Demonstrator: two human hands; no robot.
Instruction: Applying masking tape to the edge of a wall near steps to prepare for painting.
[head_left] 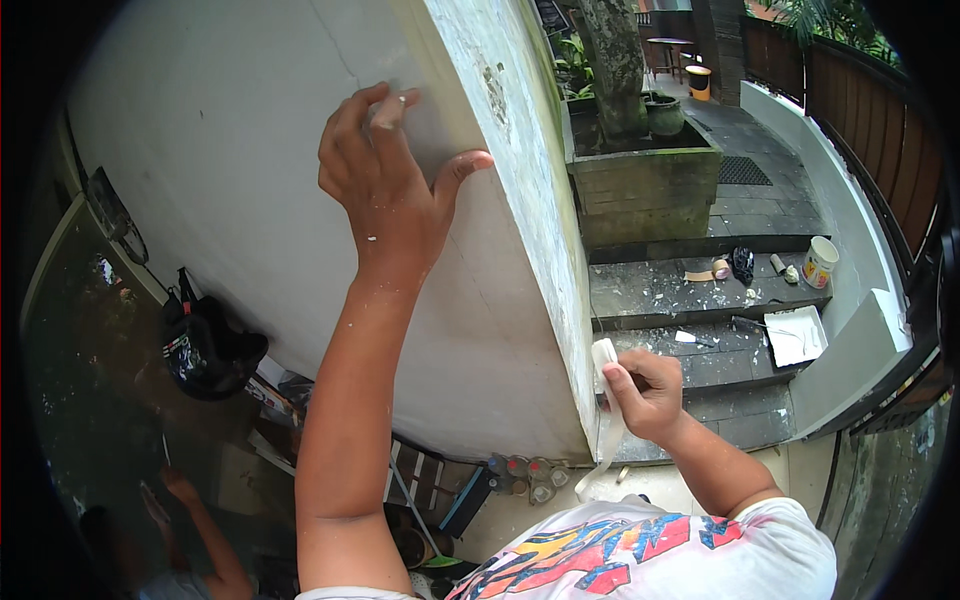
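1. Head view: a white roll (603, 352) beside the wall (250, 130) corner is clamped between the right hand's (650, 395) thumb and fingers.
2. Left hand's (388, 195) fingers are spread at the wall; the dangling strip (604, 448) is best kept untwisted.

The person's left hand (388, 205) is spread at the pale wall (220, 150), thumb by its corner edge, while the right hand (650, 393) grips a white roll (603, 353), its loose strip trailing down; past the corner I see a white tray (797, 337) and a tub (820, 263) on littered dark steps (735, 405), below a mossy planter (645, 205)
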